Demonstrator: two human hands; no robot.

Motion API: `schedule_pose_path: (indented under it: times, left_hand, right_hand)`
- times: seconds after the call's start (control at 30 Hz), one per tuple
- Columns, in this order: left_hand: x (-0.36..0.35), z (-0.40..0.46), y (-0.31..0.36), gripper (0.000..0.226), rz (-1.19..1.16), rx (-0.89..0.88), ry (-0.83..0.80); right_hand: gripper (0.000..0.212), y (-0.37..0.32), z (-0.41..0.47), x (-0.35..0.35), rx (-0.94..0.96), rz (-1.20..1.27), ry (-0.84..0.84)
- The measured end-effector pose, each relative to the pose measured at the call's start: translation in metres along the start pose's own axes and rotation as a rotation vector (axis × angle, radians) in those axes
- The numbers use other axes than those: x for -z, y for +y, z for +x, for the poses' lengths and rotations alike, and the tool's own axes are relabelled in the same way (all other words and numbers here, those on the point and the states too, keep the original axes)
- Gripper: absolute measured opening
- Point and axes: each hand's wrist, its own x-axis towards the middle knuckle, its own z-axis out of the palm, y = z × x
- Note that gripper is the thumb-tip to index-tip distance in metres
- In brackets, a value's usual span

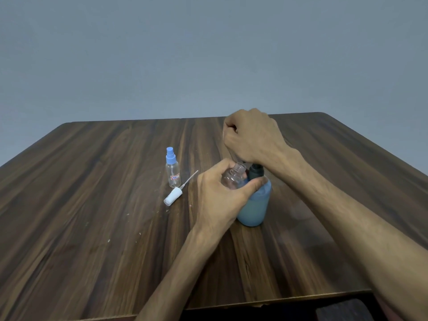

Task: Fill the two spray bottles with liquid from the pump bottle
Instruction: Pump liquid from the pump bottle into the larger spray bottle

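Head view: left hand point(220, 193) curls its fingers around an uncapped clear spray bottle point(232, 178), tilted against the blue pump bottle point(254, 205) right of centre. Right hand point(252, 135), fingers curled into a fist, presses on the dark pump head point(256, 171). A capped spray bottle point(173, 169) stands further left.

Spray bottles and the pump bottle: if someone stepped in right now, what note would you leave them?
Left hand grips the small clear uncapped spray bottle, mouth held at the nozzle of the blue pump bottle.
Right hand, fingers curled, presses down on the dark pump head.
The white spray cap with its thin tube lies on the wooden table.
The second clear spray bottle with blue cap stands upright, capped, apparently empty.
Done: first bottle opened.
Left: fill it, recap, then do the second.
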Motion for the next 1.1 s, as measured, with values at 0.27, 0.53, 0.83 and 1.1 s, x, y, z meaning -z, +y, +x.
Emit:
schedule_pose_path:
  times: [0.27,0.53,0.83,1.1]
  left_hand:
    - [0.0002,0.0002,-0.0013,0.034,0.005,-0.01,0.004]
    - [-0.0008,0.0009,-0.0017,0.033,0.014,-0.009,-0.001]
    - [-0.0005,0.0008,-0.0021,0.033,-0.005,0.003,-0.001]
    - [-0.0004,0.0003,-0.0012,0.032,0.015,-0.007,-0.003]
  right_hand:
    - [0.022,-0.0005,-0.0021,-0.0007,-0.006,-0.009,-0.019]
    - [0.022,-0.0018,-0.0011,-0.0002,0.001,-0.014,-0.054]
    - [0.023,-0.001,-0.0023,-0.0008,0.003,0.003,-0.053]
    - [0.023,-0.002,-0.0016,-0.0003,0.014,-0.016,-0.066]
